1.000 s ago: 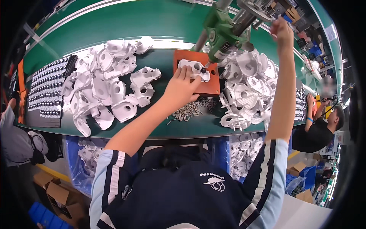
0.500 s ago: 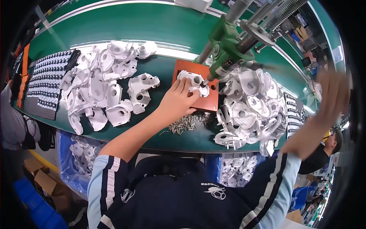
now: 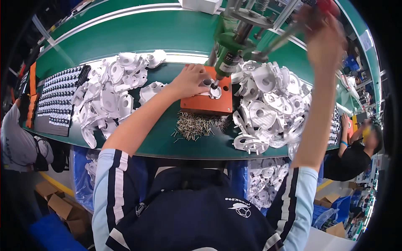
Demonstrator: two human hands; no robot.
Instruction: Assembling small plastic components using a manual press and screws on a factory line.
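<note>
A white plastic housing point(image 3: 215, 93) lies on the orange block point(image 3: 208, 105), under the tip of the green press point(image 3: 229, 52). My left hand point(image 3: 193, 81) is curled over its left side and grips it, covering much of the part. My right hand point(image 3: 326, 42), smeared by motion, is raised at the upper right and closed round the end of the press lever point(image 3: 278, 43), by its red knob point(image 3: 328, 7). The press's dark tip meets the housing's round opening; whether it touches the part I cannot tell.
Loose metal pins point(image 3: 193, 126) lie in front of the block. White housings are heaped on the left point(image 3: 109, 90) and right point(image 3: 268, 111). A tray of small parts point(image 3: 60, 96) lies far left. Blue-lined bins point(image 3: 238, 180) stand below the table edge. A co-worker point(image 3: 356, 150) sits at right.
My right hand has swung up and to the left with the lever. My left hand stays on the housing, its fingers shifted. The whole view has moved a little.
</note>
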